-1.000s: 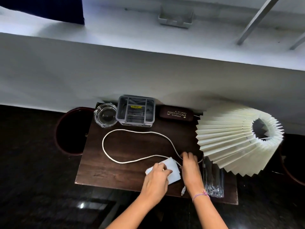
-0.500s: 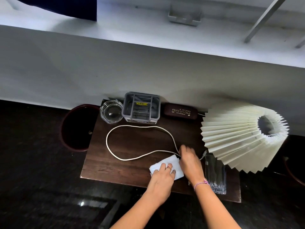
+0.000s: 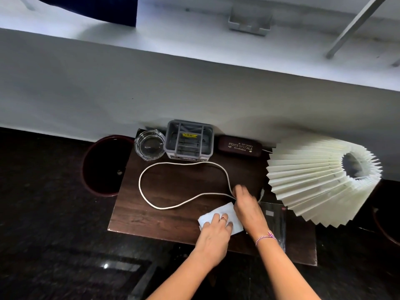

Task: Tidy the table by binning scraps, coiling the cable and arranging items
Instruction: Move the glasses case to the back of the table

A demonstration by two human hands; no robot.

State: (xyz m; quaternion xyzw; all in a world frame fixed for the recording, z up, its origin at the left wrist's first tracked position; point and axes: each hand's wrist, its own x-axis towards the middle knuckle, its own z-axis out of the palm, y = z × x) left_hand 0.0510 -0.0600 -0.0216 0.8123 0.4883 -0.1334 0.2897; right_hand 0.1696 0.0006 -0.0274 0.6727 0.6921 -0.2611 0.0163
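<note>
Two bare forearms (image 3: 184, 271) show from the bottom edge of the view, uncovered all the way to the wrists. The left hand (image 3: 214, 232) wears a thin gold-toned ring with a small reddish stone (image 3: 223, 218) on one of its middle fingers; which finger exactly is hard to tell. Around the wrist of the right hand (image 3: 246, 207) sits a slim braided thread bracelet in pink and white (image 3: 265, 238), a narrow band with a small pink-purple tuft or knot standing out from its upper side. The right hand's fingertips are blurred, so its nails cannot be made out.
</note>
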